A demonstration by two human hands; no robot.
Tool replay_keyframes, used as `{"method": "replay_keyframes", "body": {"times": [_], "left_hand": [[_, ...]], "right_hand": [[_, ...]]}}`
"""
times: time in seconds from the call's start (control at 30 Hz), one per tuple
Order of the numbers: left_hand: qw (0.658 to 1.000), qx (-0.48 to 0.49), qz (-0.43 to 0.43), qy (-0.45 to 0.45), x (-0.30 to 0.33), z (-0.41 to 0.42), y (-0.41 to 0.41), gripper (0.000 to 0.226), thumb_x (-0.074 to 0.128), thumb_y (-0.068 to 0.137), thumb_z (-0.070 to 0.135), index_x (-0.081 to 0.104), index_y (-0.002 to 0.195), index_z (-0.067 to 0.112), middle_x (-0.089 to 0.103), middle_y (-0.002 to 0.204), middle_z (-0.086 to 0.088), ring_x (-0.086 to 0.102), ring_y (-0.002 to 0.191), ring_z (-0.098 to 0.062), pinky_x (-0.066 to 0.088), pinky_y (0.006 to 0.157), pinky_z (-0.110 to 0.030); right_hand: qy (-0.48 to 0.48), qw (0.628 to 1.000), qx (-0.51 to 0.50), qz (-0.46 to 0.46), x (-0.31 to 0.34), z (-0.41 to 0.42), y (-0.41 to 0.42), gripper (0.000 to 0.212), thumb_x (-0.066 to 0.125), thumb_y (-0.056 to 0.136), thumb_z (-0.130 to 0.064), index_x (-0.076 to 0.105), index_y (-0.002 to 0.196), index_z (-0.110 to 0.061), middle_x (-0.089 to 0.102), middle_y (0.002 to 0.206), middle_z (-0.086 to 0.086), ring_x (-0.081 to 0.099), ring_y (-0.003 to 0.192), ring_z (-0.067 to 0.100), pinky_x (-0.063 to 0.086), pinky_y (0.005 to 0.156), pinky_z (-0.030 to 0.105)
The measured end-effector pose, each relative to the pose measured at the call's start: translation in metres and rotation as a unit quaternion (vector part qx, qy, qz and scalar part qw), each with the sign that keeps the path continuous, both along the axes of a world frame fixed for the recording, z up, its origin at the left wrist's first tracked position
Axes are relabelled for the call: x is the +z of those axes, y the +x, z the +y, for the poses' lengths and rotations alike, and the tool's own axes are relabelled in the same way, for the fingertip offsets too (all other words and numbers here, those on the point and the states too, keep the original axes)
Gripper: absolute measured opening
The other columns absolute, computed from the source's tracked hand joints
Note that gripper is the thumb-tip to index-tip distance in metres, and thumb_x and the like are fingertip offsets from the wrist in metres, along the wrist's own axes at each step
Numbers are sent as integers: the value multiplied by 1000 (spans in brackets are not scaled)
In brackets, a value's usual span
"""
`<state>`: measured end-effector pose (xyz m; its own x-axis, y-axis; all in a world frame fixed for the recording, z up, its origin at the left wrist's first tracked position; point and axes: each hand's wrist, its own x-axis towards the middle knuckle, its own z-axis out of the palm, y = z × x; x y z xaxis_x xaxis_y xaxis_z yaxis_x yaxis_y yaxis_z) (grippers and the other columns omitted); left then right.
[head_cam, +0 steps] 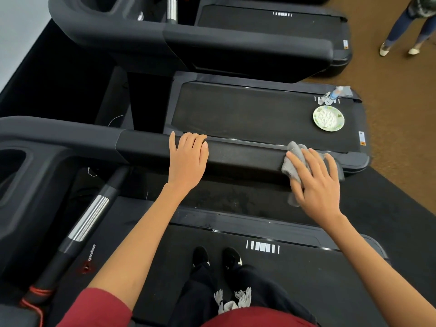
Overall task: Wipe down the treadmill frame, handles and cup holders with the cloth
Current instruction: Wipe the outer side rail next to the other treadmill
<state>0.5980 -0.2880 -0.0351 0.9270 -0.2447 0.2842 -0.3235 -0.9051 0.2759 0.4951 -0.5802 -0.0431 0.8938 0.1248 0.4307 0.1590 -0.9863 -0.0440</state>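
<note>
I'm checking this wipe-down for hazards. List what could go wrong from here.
1. The right hand presses the cloth near the handrail end; it could slip off the edge.
2. The plate and bottle on the next treadmill's belt could get knocked or spill.

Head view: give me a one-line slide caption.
Right hand presses a grey cloth along the treadmill side rail while the left hand rests on it.
</note>
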Motion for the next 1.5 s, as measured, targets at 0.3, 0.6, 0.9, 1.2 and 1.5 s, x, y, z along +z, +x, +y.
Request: {"method": "replay_keyframes", "body": {"times": [0.3, 0.6, 0.9, 1.2, 1.5], "left_hand": [[999, -11, 21, 35, 3, -15, -13, 47, 25, 99, 35, 54, 129, 15, 58, 128, -3, 43, 130, -26, 11, 112, -61], [998, -34, 21, 44, 2, -45, -25, 47, 24, 100, 35, 52, 133, 15, 58, 131, -2, 41, 133, -27, 9, 112, -60], [999, -33, 3, 21, -3, -42, -24, 48, 23, 100, 38, 53, 131, 18, 58, 129, 0, 45, 128, -24, 12, 113, -57], [1000, -17, -10, 5, -6, -46, -26, 44, 28, 100, 36, 54, 130, 18, 59, 128, 0, 46, 128, -24, 14, 114, -54], [998, -13, -16, -53, -7, -49, -33, 41, 31, 101, 30, 52, 134, 16, 55, 135, 0, 39, 134, -21, 13, 116, -39]], "right_hand": [[152, 977, -151, 22, 10, 57, 54, 30, 44, 87, -23, 68, 90, -4, 58, 77, 16, 53, 65, 35, 40, 68, 38], [108, 992, -11, 63, 9, 81, 35, 43, 37, 96, -23, 53, 134, -11, 54, 132, 17, 47, 125, 37, 31, 110, 51], [3, 998, 51, 37, 8, -2, 1, 47, 42, 93, -22, 52, 138, -18, 51, 141, 11, 48, 128, 31, 23, 114, 50], [131, 980, -132, 64, 16, 31, 49, 36, 37, 85, -25, 71, 91, -16, 66, 79, 6, 59, 73, 29, 32, 85, 38], [152, 987, -1, 52, 15, 76, 31, 41, 42, 92, -23, 60, 126, -11, 60, 122, 11, 52, 118, 31, 34, 106, 45]]}}
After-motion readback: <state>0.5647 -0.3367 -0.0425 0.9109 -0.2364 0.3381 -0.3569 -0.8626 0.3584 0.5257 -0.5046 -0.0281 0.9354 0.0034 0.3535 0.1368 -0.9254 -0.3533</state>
